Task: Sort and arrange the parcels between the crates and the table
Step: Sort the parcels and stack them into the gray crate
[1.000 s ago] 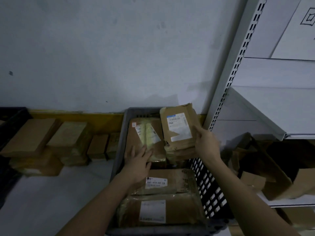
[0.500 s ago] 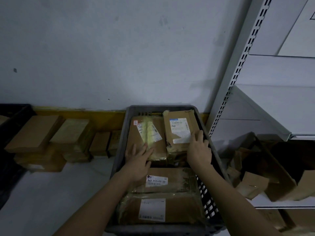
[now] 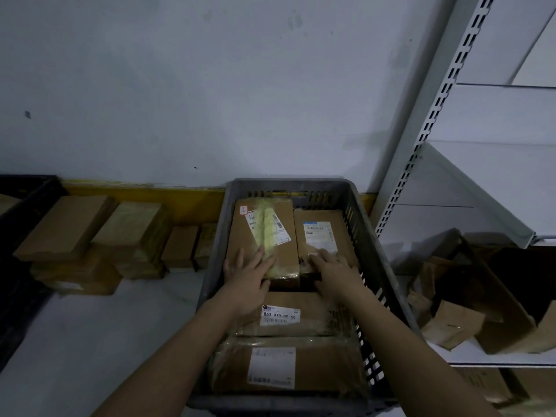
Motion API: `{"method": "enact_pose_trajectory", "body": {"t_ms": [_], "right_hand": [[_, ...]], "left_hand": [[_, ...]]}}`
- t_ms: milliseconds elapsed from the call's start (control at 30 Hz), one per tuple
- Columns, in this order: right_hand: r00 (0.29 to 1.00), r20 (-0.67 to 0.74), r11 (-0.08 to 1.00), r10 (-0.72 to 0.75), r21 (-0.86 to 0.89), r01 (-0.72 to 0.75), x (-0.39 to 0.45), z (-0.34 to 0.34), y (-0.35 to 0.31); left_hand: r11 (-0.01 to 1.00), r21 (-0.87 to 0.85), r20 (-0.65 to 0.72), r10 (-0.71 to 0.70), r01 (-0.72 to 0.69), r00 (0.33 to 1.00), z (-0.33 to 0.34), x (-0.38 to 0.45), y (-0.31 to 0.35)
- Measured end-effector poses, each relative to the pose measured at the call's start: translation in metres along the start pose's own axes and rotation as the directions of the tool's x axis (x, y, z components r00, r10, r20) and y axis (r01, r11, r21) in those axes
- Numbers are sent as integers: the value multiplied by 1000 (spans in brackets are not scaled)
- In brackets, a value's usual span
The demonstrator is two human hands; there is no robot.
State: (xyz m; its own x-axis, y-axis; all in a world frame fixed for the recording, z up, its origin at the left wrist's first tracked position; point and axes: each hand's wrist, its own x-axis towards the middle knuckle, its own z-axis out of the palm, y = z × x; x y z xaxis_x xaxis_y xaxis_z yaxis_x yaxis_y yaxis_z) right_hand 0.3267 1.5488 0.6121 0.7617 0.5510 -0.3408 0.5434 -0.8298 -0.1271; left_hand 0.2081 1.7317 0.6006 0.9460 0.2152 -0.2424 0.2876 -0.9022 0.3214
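Brown cardboard parcels fill the grey crate (image 3: 216,266), which sits on the pale worktop (image 3: 90,341) against the wall. Two lie side by side at the far end. The far left parcel (image 3: 261,236) has a strip of yellow tape down its top and a white label. The far right parcel (image 3: 323,233) has a white label too and looks a bit crumpled at its near end.

The left hand (image 3: 248,273) lies flat on the near end of the taped parcel, fingers straight and spread, gripping nothing. The right hand (image 3: 332,266) rests on the near end of the far right parcel with fingers stretched out, pressing down, not holding on.

Two more parcels lie nearer: a middle parcel (image 3: 313,314) with a printed label, and a front parcel (image 3: 288,368) wrapped in shiny clear tape.

I think these parcels are stiff, flat and not too heavy (they are thin boxes). The tape may feel slippery, so the bare cardboard edges look like the best place to hold. To lift one, slide fingers under a short end and pinch top and bottom. The crumpled one may bend, so hold it with both hands.

More parcels (image 3: 99,236) are stacked on the worktop to the left of the crate. A black crate (image 3: 18,266) stands at the far left. A white shelf rack (image 3: 436,115) stands on the right, with loose torn cardboard (image 3: 457,323) on a low shelf.
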Motion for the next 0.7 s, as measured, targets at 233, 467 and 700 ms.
{"method": "enact_pose_trajectory", "body": {"t_ms": [233,467,700], "right_hand": [[999,-43,999,33,-36,-35,17,8,6],[999,-43,998,32,49,-30,9,12,9],[995,-84,981,48,190,-32,2,9,6]], "left_hand": [[1000,0,1,-6,6,1000,1,1,0],[999,31,1,-13,13,1000,0,1,1],[991,131,16,-9,7,1000,-6,-6,6]]}}
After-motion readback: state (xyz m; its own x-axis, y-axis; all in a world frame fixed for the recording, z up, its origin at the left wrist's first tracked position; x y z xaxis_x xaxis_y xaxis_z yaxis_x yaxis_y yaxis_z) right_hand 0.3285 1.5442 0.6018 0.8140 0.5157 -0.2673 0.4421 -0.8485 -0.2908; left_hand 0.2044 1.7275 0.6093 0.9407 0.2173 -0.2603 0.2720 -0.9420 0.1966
